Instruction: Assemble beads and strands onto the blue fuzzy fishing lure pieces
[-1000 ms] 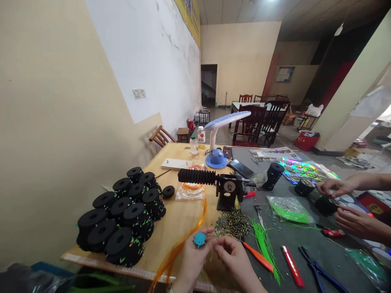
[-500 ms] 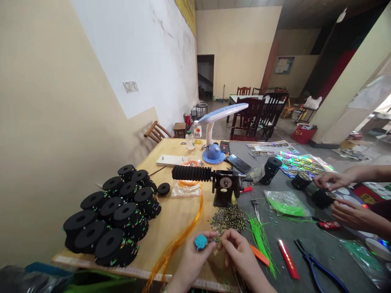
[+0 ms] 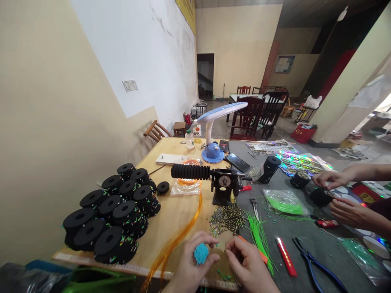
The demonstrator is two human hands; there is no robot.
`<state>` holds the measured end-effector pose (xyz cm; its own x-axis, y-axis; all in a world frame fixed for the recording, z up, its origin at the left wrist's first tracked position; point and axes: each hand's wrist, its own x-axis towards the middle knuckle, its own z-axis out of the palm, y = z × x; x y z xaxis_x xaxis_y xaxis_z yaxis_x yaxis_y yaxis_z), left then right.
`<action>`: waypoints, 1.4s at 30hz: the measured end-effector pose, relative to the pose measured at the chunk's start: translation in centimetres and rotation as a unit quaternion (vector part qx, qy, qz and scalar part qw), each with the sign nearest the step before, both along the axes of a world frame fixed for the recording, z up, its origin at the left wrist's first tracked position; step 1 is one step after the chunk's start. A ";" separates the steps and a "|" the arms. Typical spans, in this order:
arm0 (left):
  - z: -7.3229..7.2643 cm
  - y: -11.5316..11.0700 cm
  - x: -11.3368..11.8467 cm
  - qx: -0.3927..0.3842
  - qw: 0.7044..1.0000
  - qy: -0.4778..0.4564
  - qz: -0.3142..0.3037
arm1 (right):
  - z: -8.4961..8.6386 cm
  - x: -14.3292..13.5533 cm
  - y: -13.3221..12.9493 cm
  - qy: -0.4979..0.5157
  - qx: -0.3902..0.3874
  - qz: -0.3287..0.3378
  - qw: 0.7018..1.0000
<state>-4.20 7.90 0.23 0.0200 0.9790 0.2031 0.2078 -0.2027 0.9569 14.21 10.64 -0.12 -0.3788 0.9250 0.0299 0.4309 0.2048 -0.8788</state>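
My left hand (image 3: 191, 262) curls around a bright blue, rough-ended bundle (image 3: 201, 254), which looks like thin strands seen end-on. Its thumb and index finger stand apart above the table edge. Close by on the right, my right hand (image 3: 244, 260) has thumb and fingertips pinched together; whatever they hold is too small to name. Just beyond both hands lies a heap of small dark and brassy beads (image 3: 229, 217). Small green bits (image 3: 224, 276) are scattered between my wrists. A bunch of bright green strands (image 3: 259, 236) and an orange-handled tool (image 3: 262, 256) lie beside my right hand.
Stacked black foam spools (image 3: 111, 244) fill the left side. A black winder (image 3: 224, 187) carries a row of black discs behind the beads, near a blue lamp (image 3: 212, 152). Blue-handled pliers (image 3: 317, 264) lie right. Another person's hands (image 3: 348, 211) work at the far right.
My hands have drawn apart from each other. My left thumb and index finger have spread, and my right hand has shifted slightly right and down.
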 end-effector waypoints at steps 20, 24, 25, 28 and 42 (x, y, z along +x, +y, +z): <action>-0.3 -0.8 0.3 -0.086 0.996 0.015 0.025 | 0.1 2.4 0.2 0.011 -0.001 -0.044 0.999; -1.5 -0.3 1.0 -0.097 0.994 -0.012 0.048 | -0.9 1.4 0.2 -0.009 -0.009 -0.061 0.998; -1.8 -0.2 1.2 -0.095 0.994 -0.016 0.058 | -1.1 1.0 0.1 -0.012 -0.015 -0.064 0.998; -2.5 -0.1 1.6 -0.084 0.992 -0.025 0.091 | -1.9 -0.1 -0.1 -0.013 -0.035 -0.060 0.998; -2.9 -0.2 0.7 -0.024 0.995 0.091 -0.014 | -1.7 -1.7 -0.3 0.113 -0.236 -0.065 0.963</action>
